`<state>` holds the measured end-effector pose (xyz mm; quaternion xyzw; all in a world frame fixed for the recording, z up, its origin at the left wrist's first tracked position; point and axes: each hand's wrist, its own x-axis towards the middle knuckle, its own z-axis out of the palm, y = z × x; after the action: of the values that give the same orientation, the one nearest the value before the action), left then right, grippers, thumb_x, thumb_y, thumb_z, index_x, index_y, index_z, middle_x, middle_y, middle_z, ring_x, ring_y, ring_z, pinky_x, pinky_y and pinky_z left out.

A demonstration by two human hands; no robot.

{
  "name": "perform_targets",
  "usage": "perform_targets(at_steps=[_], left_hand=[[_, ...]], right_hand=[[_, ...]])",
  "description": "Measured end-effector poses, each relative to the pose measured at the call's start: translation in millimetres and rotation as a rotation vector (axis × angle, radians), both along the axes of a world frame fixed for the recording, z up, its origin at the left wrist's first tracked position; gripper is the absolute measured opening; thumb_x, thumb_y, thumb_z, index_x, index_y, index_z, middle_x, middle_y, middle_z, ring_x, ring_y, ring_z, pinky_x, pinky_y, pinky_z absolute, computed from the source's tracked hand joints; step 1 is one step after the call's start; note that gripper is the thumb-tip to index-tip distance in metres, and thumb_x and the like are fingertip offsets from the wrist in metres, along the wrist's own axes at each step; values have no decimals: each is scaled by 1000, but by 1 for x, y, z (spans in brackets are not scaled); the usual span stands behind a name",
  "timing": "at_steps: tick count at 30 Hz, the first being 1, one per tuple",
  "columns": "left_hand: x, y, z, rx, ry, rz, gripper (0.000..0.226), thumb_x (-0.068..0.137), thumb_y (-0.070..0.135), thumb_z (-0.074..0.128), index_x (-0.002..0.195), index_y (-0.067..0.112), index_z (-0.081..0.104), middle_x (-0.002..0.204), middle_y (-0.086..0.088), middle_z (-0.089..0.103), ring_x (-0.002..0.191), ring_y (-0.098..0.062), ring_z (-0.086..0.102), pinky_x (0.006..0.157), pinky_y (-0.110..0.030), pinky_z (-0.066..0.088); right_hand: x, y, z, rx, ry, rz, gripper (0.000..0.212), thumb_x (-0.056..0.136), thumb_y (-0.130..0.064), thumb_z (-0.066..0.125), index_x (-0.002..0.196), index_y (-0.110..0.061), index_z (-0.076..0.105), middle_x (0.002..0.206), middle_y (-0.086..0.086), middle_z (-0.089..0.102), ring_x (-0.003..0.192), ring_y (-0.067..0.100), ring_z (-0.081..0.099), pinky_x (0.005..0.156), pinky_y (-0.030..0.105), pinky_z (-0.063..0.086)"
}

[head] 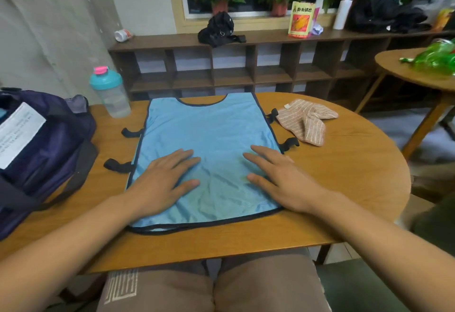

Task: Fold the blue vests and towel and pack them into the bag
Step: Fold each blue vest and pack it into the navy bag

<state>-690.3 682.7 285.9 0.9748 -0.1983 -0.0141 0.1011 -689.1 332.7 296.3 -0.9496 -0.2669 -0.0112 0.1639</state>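
A light blue vest [209,129] with dark trim and black side straps lies spread flat on the wooden table [344,171], neck hole away from me. My left hand [160,181] rests flat on its lower left part, fingers straight. My right hand [283,179] lies flat on its lower right part near the edge. A crumpled pink striped towel [306,119] sits to the right of the vest. A dark purple bag [37,144] with a white label stands at the table's left.
A clear bottle with a teal lid [109,92] stands behind the bag. A dark cubby shelf [234,65] runs along the wall with plants and small items on top. A second round table [418,73] is at the right.
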Motion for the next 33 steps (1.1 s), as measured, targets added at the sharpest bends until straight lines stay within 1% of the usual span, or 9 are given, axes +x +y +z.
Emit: perform_targets(at_steps=[4, 8, 12, 14, 17, 20, 22, 27, 33], left_hand=[[-8, 8, -8, -32, 55, 20, 78, 94, 90, 12, 163, 55, 12, 173, 28, -2, 159, 3, -10, 132, -41, 7], [-31, 5, -8, 7, 57, -1, 80, 91, 92, 11, 163, 57, 4, 172, 28, -11, 157, 3, -18, 132, -37, -1], [-53, 4, -8, -5, 94, -45, 80, 91, 92, 15, 162, 58, 3, 171, 30, -15, 156, 5, -22, 130, -33, -4], [-57, 5, -4, -49, 135, -55, 79, 91, 92, 19, 162, 59, 10, 170, 33, -9, 156, 7, -17, 129, -31, -1], [-53, 6, 10, -84, 161, -58, 69, 95, 88, 26, 157, 58, 30, 167, 36, 12, 156, 7, 6, 126, -30, 12], [-33, 9, 30, -166, 234, -83, 52, 100, 74, 40, 145, 51, 52, 151, 34, 40, 142, 10, 31, 119, -25, 25], [-10, 11, 40, -226, 213, -59, 46, 100, 68, 48, 138, 45, 60, 138, 29, 53, 132, 9, 44, 114, -22, 34], [69, 22, 47, -218, 84, 67, 34, 100, 57, 62, 128, 39, 67, 126, 22, 65, 120, 2, 57, 105, -29, 47], [158, 35, 50, -265, -32, 207, 21, 99, 44, 69, 115, 32, 73, 115, 16, 72, 109, -5, 65, 94, -26, 50]], right_hand=[[6, 2, -17, -145, 46, 5, 72, 104, -76, 23, 168, -43, 15, 177, -13, 3, 163, 9, -3, 133, 42, 10], [-13, -3, -15, -175, 59, 8, 71, 104, -77, 18, 167, -47, 7, 176, -17, -6, 161, 5, -14, 132, 35, -1], [-40, -10, -12, -199, 72, 14, 75, 100, -83, 8, 166, -49, 2, 175, -18, -11, 160, 5, -16, 131, 32, -3], [-48, -13, -7, -230, 70, 15, 78, 97, -84, 6, 167, -49, 3, 176, -17, -7, 162, 7, -10, 132, 33, 2], [-50, -11, 10, -270, 53, 31, 77, 100, -84, 14, 167, -45, 15, 174, -16, 12, 159, 8, 12, 129, 35, 18], [-33, -5, 32, -246, 39, 39, 74, 100, -83, 18, 162, -44, 33, 157, -19, 41, 140, 7, 42, 117, 35, 35], [-6, -2, 45, -158, 45, 18, 72, 100, -81, 24, 156, -41, 44, 144, -17, 53, 128, 9, 54, 110, 36, 44], [85, 7, 64, -67, -26, -48, 54, 105, -62, 46, 143, -27, 61, 136, -3, 65, 119, 17, 61, 101, 38, 52], [187, 26, 72, -13, 8, -135, 38, 106, -51, 55, 130, -25, 68, 128, -3, 71, 110, 16, 64, 95, 39, 56]])
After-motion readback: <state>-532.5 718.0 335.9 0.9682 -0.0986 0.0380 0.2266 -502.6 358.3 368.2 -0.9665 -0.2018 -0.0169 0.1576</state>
